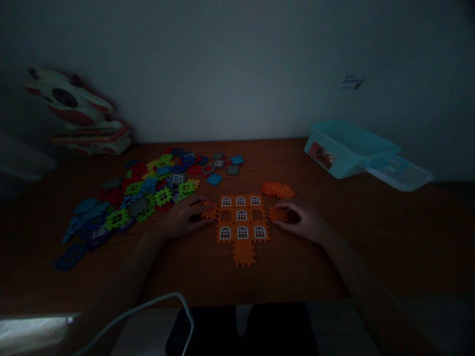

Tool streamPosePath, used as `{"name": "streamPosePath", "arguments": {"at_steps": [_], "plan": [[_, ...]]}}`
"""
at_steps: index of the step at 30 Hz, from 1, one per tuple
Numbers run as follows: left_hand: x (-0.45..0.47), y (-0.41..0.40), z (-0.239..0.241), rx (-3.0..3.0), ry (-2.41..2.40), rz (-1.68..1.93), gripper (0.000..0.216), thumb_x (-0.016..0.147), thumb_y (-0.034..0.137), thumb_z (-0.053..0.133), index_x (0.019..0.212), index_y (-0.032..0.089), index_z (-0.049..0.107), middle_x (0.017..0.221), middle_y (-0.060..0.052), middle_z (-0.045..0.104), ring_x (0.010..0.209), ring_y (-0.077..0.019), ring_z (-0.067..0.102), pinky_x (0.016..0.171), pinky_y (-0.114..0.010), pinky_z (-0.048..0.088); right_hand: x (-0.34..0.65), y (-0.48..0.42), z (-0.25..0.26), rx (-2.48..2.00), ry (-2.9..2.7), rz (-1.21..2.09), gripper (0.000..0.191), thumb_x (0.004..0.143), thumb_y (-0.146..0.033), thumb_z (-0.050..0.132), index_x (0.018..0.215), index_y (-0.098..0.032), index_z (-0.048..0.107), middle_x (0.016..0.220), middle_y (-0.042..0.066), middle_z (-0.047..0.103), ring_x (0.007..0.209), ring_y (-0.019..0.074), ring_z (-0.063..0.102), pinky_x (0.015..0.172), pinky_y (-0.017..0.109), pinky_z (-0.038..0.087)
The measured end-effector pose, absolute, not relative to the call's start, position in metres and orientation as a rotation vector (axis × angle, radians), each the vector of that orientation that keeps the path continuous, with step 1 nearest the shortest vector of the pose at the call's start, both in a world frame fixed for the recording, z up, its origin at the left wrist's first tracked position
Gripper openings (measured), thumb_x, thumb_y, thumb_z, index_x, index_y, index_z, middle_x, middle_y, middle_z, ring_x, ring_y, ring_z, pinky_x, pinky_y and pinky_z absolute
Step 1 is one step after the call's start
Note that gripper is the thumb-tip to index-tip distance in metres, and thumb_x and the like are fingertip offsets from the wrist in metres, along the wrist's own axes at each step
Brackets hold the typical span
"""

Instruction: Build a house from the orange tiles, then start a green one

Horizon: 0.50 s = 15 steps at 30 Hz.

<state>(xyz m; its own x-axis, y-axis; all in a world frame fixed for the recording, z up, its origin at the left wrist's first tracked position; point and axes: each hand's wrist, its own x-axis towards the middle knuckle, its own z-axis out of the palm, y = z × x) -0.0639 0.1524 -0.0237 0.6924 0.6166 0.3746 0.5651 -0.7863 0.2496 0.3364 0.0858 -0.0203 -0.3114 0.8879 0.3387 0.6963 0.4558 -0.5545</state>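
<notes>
Flat on the table lies an orange panel of interlocking building tiles, several of them with white window frames, and a plain orange tile joined at its near edge. My left hand grips an orange tile close against the panel's left side. On the opposite side, my right hand has its thumb and fingers around another orange tile, a small gap from the panel's right edge. Just beyond the right hand is a small pile of orange tiles.
A heap of mixed-colour tiles spreads over the left of the wooden table. At the back right stands a turquoise box with a clear lid beside it. A cow-shaped toy is at the back left. A white cable crosses the front.
</notes>
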Motion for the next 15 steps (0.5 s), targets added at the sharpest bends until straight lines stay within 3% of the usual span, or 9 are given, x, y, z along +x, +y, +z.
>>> {"name": "streamPosePath", "arguments": {"at_steps": [6,11,15], "plan": [[-0.0632,0.153,-0.0233,2.768,0.936,0.716,0.037,0.094,0.048,0.061,0.123,0.027,0.071,0.124,-0.011,0.064,0.111,-0.024,0.065,0.094,-0.041,0.057,0.3356,0.0882,-0.023,-1.245,-2.164,0.373,0.028,0.086,-0.039,0.072,0.113,-0.031,0.07,0.121,0.005,0.072,0.113,0.0265,0.067,0.099,0.051,0.054],[-0.0636,0.1531,-0.0232,2.79,0.94,0.691,0.036,0.094,0.047,0.062,0.123,0.028,0.07,0.126,-0.011,0.063,0.112,-0.0239,0.064,0.094,-0.04,0.057,0.3337,0.0873,-0.0217,-1.23,-2.126,0.404,0.033,0.085,-0.036,0.072,0.117,-0.031,0.069,0.122,0.004,0.072,0.113,0.025,0.068,0.099,0.049,0.055],[-0.0651,0.1533,-0.0236,2.786,0.933,0.67,0.037,0.094,0.046,0.062,0.125,0.028,0.069,0.126,-0.011,0.063,0.113,-0.0241,0.064,0.095,-0.04,0.056,0.3294,0.0884,-0.02,-1.131,-2.176,0.41,0.024,0.089,-0.034,0.069,0.112,-0.03,0.072,0.127,0.005,0.07,0.115,0.0231,0.067,0.1,0.047,0.056]]}}
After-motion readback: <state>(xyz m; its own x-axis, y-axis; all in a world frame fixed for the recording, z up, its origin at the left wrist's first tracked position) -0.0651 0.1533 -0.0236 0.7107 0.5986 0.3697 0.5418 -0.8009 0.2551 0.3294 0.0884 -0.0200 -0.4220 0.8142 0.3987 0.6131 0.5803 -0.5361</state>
